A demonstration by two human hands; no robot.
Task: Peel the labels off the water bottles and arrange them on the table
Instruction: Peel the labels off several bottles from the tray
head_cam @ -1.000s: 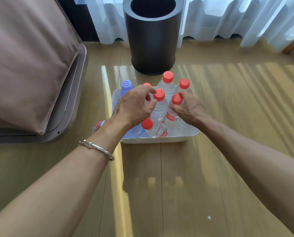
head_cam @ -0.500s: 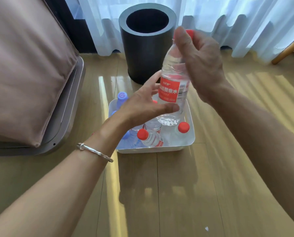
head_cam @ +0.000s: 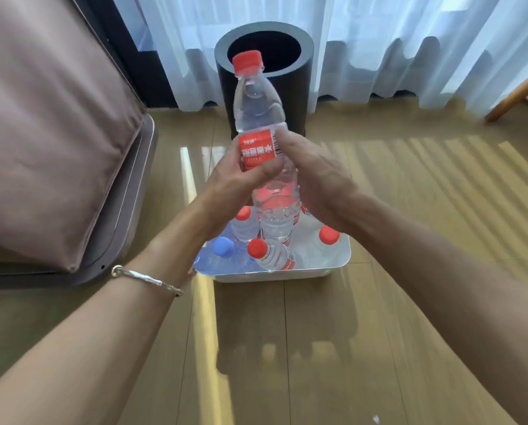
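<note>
A clear water bottle (head_cam: 258, 108) with a red cap and a red label (head_cam: 257, 148) is held upright above the white bin (head_cam: 336, 266). My left hand (head_cam: 235, 182) grips the bottle at the label from the left, thumb across the label's lower edge. My right hand (head_cam: 315, 179) holds the bottle from the right, its thumb pressed against the label's right edge. Several more bottles stand or lie in the bin below: red-capped ones (head_cam: 275, 256) and one with a blue cap (head_cam: 223, 246).
A black cylindrical waste bin (head_cam: 299, 96) stands open just behind the white bin, in front of white curtains. A brown cushion on a grey frame (head_cam: 57, 133) fills the left. Wooden floor (head_cam: 287, 348) lies in front. A wooden leg (head_cam: 517, 93) slants at the far right.
The bottle came out of the bin and rose upright. My right hand slid from the cap down to the label. My left hand closed round the bottle's middle.
</note>
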